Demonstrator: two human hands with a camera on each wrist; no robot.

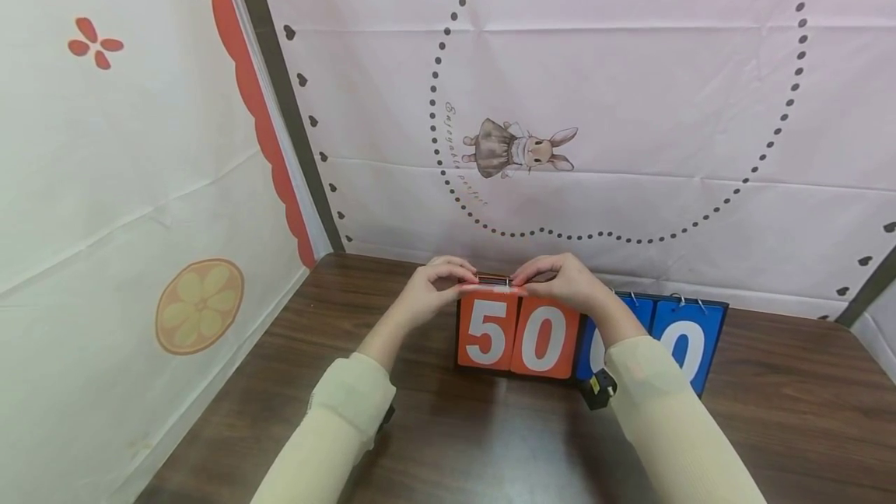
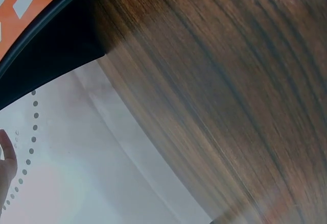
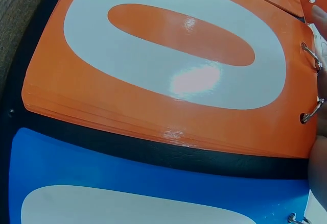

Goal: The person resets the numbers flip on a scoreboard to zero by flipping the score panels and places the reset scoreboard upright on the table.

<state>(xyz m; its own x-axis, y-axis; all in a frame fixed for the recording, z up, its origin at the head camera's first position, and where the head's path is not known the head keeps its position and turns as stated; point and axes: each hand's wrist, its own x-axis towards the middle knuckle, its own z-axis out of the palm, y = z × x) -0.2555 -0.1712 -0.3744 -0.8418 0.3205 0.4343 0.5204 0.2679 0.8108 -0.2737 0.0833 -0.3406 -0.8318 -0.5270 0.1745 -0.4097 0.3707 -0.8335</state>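
A flip scoreboard stands on the table, with a red 5 card and a red 0 card at its left. My left hand pinches at the upper left corner above the 5, where a card seems to stand nearly edge-on over the rings. From the other side my right hand pinches at the same top edge, between the 5 and the 0. Metal rings and parts of the right fingers show at the right wrist view's right edge. Only a sliver of the left hand appears in the left wrist view.
Blue cards form the scoreboard's right half, partly covered by my right forearm. Behind the brown wooden table hangs a printed white cloth, with another cloth along the left side.
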